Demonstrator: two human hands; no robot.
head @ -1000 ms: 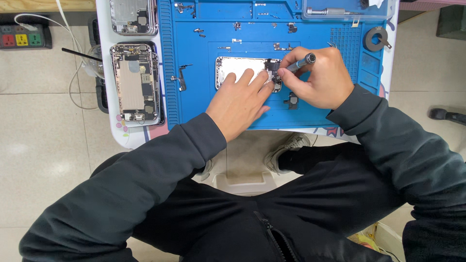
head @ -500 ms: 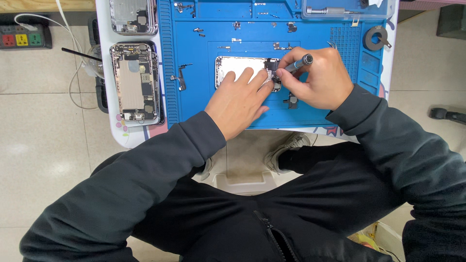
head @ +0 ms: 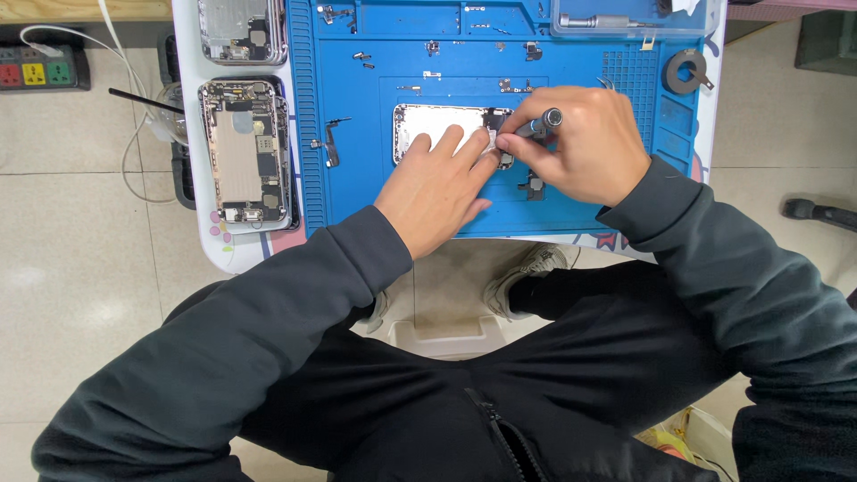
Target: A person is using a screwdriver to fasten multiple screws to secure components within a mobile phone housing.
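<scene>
An opened silver phone shell (head: 427, 127) lies on the blue repair mat (head: 357, 192). My left hand (head: 437, 187) rests flat on its lower half, fingers spread and pressing it down. Beside it, my right hand (head: 585, 147) grips a small grey screwdriver (head: 540, 122), whose tip points into the shell's right end next to my left fingertips. The shell's right end is mostly hidden by both hands.
Two more opened phones (head: 247, 156) (head: 239, 27) lie on the white table at the left. Small screws and parts (head: 332, 147) are scattered on the mat. A dark round part (head: 683, 71) and a clear tray (head: 625, 18) sit at the upper right. A power strip (head: 40, 67) lies on the floor.
</scene>
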